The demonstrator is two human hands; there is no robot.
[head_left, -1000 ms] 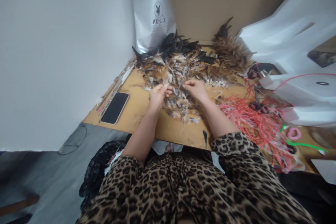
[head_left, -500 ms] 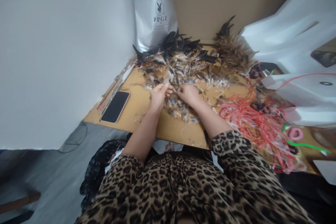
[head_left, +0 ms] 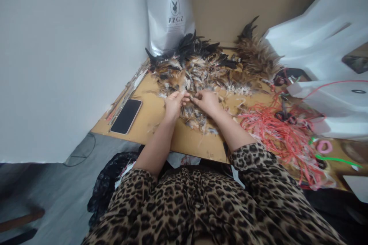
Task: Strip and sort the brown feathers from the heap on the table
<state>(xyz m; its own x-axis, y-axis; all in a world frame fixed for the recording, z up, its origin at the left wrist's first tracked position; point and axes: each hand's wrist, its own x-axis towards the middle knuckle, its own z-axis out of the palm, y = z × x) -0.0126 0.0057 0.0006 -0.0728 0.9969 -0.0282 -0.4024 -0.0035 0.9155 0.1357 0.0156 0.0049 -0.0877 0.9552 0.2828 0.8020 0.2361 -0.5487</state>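
My left hand (head_left: 173, 104) is pinched round a tan feather (head_left: 183, 79), whose tip points away from me over the pile behind it. Close by on the right, my right hand (head_left: 208, 102) has thumb and forefinger together, pointing toward the left hand's fingertips. What sits in that pinch is too small to make out. Beneath and just in front of both hands lies a loose heap of small brown, grey and white feathers (head_left: 198, 118). A bigger pile of brown and pale feathers (head_left: 198, 69) spreads out beyond the hands.
A phone (head_left: 126, 116) lies at the left of the tabletop (head_left: 155, 134). Black feathers (head_left: 198, 46) lie in front of a silver bag (head_left: 172, 7). A brown feather bundle (head_left: 255, 55), a tangle of red ties (head_left: 276, 134) and white plastic bags (head_left: 316, 42) occupy the right side.
My right hand's thumb and forefinger have stretched out leftward, nearer the left fingertips. The left hand stays in place with the feather.
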